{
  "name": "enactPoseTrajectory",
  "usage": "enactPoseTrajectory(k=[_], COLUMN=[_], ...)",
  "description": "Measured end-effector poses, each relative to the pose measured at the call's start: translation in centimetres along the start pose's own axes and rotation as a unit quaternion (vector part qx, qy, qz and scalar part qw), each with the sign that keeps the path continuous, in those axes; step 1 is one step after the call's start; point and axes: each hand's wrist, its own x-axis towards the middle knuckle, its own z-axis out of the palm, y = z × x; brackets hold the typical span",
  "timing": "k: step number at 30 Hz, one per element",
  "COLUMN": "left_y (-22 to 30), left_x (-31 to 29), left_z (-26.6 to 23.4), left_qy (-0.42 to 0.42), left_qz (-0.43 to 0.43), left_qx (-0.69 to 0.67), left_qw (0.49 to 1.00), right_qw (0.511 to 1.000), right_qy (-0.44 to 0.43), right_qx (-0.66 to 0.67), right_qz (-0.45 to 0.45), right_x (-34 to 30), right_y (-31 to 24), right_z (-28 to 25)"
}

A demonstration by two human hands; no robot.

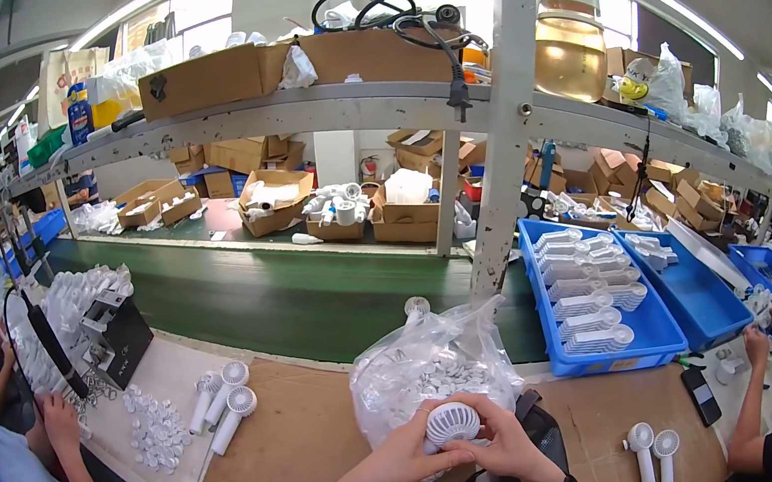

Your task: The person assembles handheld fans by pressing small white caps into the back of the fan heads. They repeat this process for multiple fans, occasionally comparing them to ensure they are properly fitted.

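Note:
My left hand (398,459) and my right hand (507,446) are both closed round a small white handheld fan (453,422), its slatted round head facing up between my thumbs and fingers. The rest of the fan is hidden by my hands. Right behind it, a clear plastic bag (384,388) full of small white parts stands on the brown board (279,460). Below my wrists lies a dark item with a blue cord, mostly covered by my arms.
Left are white fans (232,419) and loose white caps (155,429); two more fans (654,456) lie right. A blue tray (616,356) holds white fan shells. Beyond runs a green conveyor belt (283,293) under a metal shelf (335,108). Co-workers sit on both sides.

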Motion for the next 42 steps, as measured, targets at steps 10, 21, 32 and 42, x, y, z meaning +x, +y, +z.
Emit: enactPoseTrajectory(k=[10,21,32,42], left_y=[2.0,1.2,1.2,0.2], left_x=[-0.6,-1.0,-1.0,-0.3], left_z=[0.2,0.1,0.4,0.1], left_qy=[-0.005,0.041,0.060,0.022], left_qz=[-0.026,-0.020,-0.027,0.023], left_qx=[-0.006,0.096,0.098,-0.046], left_qw=[1.000,0.994,0.993,0.998], right_qw=[0.999,0.998,0.995,0.999], right_qy=[-0.013,0.034,0.079,0.033], right_qx=[0.020,0.027,0.022,0.008], right_qz=[-0.040,-0.049,-0.059,-0.029], right_x=[0.0,-0.2,-0.1,0.1], right_y=[0.0,1.4,0.7,-0.7], right_z=[-0.1,0.7,1.4,0.5])
